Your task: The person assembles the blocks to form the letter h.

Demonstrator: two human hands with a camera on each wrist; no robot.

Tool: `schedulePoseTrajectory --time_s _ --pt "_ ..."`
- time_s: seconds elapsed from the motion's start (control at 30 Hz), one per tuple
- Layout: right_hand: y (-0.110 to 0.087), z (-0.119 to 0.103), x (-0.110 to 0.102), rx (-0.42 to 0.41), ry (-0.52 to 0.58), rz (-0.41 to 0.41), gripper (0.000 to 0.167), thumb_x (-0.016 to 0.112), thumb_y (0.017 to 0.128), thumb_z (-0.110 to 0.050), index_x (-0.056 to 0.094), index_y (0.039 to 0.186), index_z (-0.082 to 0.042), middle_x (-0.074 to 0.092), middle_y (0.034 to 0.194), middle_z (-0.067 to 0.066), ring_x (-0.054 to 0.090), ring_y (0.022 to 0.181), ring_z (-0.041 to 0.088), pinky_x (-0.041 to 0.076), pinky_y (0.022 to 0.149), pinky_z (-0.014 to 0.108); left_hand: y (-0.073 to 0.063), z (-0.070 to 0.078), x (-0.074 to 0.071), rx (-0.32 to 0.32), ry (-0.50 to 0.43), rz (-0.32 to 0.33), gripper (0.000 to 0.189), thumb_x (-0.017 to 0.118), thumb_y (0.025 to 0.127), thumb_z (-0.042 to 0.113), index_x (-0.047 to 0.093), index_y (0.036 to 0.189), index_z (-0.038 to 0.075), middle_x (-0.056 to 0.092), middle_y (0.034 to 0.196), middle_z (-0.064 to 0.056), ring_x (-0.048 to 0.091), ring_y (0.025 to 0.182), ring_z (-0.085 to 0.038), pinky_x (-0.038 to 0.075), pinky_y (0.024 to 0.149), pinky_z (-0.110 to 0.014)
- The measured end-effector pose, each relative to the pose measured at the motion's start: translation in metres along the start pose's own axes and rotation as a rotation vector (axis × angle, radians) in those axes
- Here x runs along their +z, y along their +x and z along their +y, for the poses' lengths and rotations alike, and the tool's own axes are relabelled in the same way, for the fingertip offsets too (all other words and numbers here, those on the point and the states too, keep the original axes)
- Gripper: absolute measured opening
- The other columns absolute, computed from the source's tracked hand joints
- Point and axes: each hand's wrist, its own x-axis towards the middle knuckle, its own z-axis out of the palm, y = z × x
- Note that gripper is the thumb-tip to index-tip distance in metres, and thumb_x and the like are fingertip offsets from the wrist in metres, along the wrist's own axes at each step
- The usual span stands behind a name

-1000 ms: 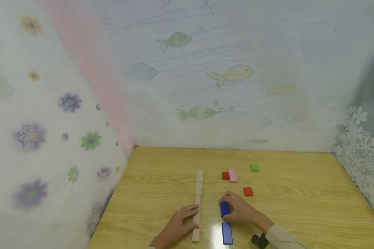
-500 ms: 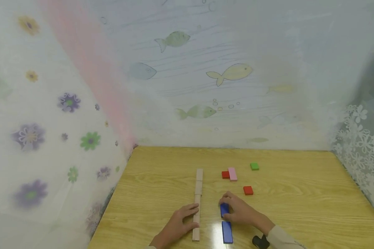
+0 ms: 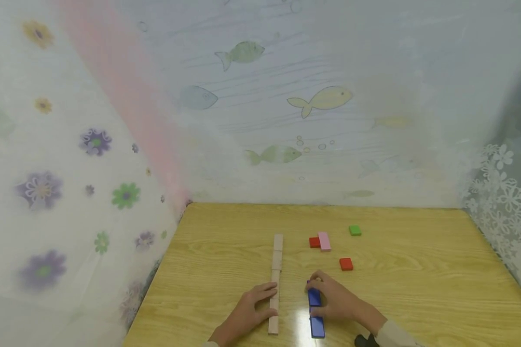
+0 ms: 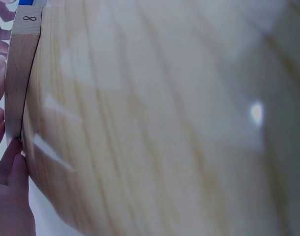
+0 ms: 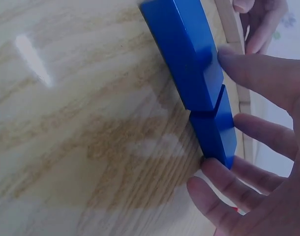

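A straight row of plain wooden blocks [image 3: 277,260] runs away from me on the table. My left hand [image 3: 247,311] rests against its left side, thumb and fingertips touching the blocks. One block end [image 4: 27,20] bears an "8" mark in the left wrist view. To the right, two blue blocks lie end to end. My right hand [image 3: 340,300] holds the far blue block [image 3: 314,297], its fingers curled round the far end. The thumb [image 5: 248,66] touches the near blue block [image 5: 182,49] close to the seam, where a narrow wedge-shaped gap shows in the right wrist view.
Beyond the blue blocks, a pink block [image 3: 324,241] lies against a red block [image 3: 314,242]. Another red block [image 3: 346,264] and a green block [image 3: 354,230] are farther right. A black object [image 3: 366,340] sits by the right sleeve. Patterned cloth walls border the wooden table [image 3: 417,270].
My right hand has drawn the far blue block toward me, narrowing the space between it and the near one. The left hand has stayed at the wooden row.
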Motion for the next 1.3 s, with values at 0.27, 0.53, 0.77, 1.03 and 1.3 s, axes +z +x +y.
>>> schedulePoseTrajectory --time_s 0.27,0.53,0.77,1.03,1.3 --pt "-0.008 -0.002 0.006 0.014 0.004 -0.006 0.061 0.076 0.072 -0.054 0.060 0.118 -0.017 0.039 0.134 0.013 0.049 0.113 0.032 0.049 0.089 0.048 0.000 0.002 -0.002 -0.043 -0.028 -0.027 0.055 0.067 0.087 0.030 0.053 0.132 0.002 0.046 0.142 -0.004 0.042 0.130 -0.028 0.037 0.104 -0.040" --pt "-0.015 -0.006 0.011 -0.015 0.018 -0.007 0.077 0.077 0.068 -0.058 0.054 0.127 -0.015 0.029 0.140 0.019 0.041 0.121 0.042 0.047 0.087 0.055 0.000 0.003 -0.003 -0.050 -0.036 -0.033 0.054 0.067 0.087 0.031 0.054 0.132 0.003 0.045 0.142 -0.004 0.042 0.130 -0.028 0.037 0.104 -0.041" --pt "-0.019 -0.008 0.013 -0.051 -0.010 -0.003 0.087 0.079 0.062 -0.061 0.052 0.129 -0.012 0.028 0.142 0.023 0.038 0.123 0.045 0.046 0.087 0.058 0.000 0.003 -0.002 -0.009 -0.024 -0.019 0.054 0.066 0.087 0.030 0.054 0.131 0.001 0.047 0.141 -0.007 0.044 0.128 -0.031 0.039 0.102 -0.042" --pt "-0.020 -0.010 0.011 -0.004 -0.006 -0.028 0.087 0.078 0.063 -0.062 0.052 0.130 -0.012 0.027 0.143 0.022 0.036 0.125 0.044 0.044 0.090 0.059 0.000 0.002 -0.002 -0.036 -0.021 -0.027 0.054 0.067 0.087 0.030 0.054 0.132 0.003 0.046 0.142 -0.004 0.043 0.130 -0.028 0.038 0.104 -0.040" --pt "-0.021 -0.010 0.012 -0.011 -0.015 -0.025 0.088 0.078 0.064 -0.061 0.052 0.130 -0.009 0.027 0.142 0.024 0.035 0.126 0.046 0.044 0.090 0.058 0.000 0.000 0.000 -0.018 -0.005 -0.020 0.054 0.067 0.087 0.031 0.055 0.131 0.003 0.047 0.141 -0.005 0.044 0.128 -0.029 0.039 0.102 -0.041"
